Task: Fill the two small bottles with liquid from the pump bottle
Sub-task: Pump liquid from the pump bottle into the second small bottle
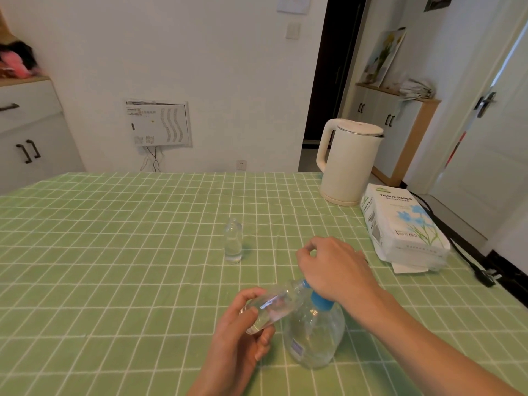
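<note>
Across the lower half of the frame lies the desk (114, 252) with its green checked cloth. At the upper right stand a cream kettle (347, 164) and a pack of tissue paper (405, 224), well apart from the work.

Near the bottom middle stands the clear pump bottle (314, 335) with a blue collar. The right hand (334, 267) rests its heel on the pump top and hides it. Its fingers are curled in, with nothing seen in them.

The left hand (243, 338) pinches one small bottle (268, 307) between thumb and fingers. It is tipped over, mouth toward the pump. The other small bottle (233, 241) stands upright in the middle of the frame, alone, and seems to hold some liquid.

The step now looks like pumping into the held bottle. To do it well, keep the mouth right at the spout, which I cannot see. Press slowly and straight down so the big bottle does not tip. Do not tilt the small bottle too far, or liquid may run back out.
</note>
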### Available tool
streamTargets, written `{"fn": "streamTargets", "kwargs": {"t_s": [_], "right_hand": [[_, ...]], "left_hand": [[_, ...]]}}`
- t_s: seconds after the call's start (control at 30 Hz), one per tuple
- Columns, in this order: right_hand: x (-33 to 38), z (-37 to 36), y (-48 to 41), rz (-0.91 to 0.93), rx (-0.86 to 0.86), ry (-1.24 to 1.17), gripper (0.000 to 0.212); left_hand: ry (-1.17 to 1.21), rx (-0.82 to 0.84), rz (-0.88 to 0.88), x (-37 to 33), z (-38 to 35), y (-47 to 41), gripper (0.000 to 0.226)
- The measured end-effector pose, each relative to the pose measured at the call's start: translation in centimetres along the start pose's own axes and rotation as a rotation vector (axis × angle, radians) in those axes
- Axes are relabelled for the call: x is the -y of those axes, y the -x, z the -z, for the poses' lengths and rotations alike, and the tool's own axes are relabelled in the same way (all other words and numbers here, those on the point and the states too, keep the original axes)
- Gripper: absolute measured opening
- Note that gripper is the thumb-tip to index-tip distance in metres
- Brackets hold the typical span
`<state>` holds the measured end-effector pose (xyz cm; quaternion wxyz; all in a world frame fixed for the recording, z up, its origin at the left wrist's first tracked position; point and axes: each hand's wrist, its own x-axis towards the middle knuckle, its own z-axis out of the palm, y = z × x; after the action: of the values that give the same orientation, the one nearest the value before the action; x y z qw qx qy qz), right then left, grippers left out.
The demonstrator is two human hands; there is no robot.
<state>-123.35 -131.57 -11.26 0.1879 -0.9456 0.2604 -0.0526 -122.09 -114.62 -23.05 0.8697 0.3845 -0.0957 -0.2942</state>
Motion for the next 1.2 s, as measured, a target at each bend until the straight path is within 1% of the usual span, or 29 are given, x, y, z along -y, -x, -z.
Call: {"fn": "streamTargets", "kwargs": {"t_s": [0.13,0.27,0.37,0.53,0.63,0.77,0.83,0.97,1.1,1.13,1.2], "right_hand": [[-0.04,0.04,0.05,0.013,-0.03,-0.006,0.031],[0.2,0.68,0.09,0.037,-0.059,0.02,0.033],[0.34,0.74,0.0,0.055,-0.073,0.034,0.034],[-0.04,0.08,-0.06,0.028,-0.027,-0.034,0.027],[0.0,-0.08,0.03,0.02,-0.01,-0.038,0.028],[-0.1,0.18,0.2,0.032,-0.039,-0.03,0.028],[0.07,0.58,0.27,0.043,-0.048,-0.017,0.029],[0.27,0.77,0.14,0.065,-0.057,0.001,0.03],[0.06,0.4,0.07,0.007,0.024,-0.058,0.028],[-0.01,0.27,0.1,-0.002,0.032,-0.056,0.029],[-0.04,0.08,0.22,-0.011,0.029,-0.053,0.031]], "left_hand": [[-0.006,0.022,0.002,-0.12,-0.21,0.04,0.079],[0.0,0.001,0.002,-0.12,0.02,-0.01,0.063],[-0.004,-0.005,0.003,-0.11,0.08,-0.06,0.061],[0.006,-0.015,0.002,-0.05,0.12,-0.16,0.059],[0.01,-0.01,0.006,-0.02,-0.06,-0.06,0.067],[0.013,0.018,0.001,-0.22,-0.38,0.07,0.094],[0.028,0.018,-0.002,-0.37,-0.4,0.09,0.099],[0.037,0.006,-0.004,-0.39,-0.2,0.07,0.096],[0.034,-0.021,0.004,-0.19,0.02,-0.08,0.077],[0.032,-0.02,0.007,-0.16,-0.01,-0.07,0.079],[0.038,-0.006,0.01,-0.18,-0.17,-0.06,0.091]]}}
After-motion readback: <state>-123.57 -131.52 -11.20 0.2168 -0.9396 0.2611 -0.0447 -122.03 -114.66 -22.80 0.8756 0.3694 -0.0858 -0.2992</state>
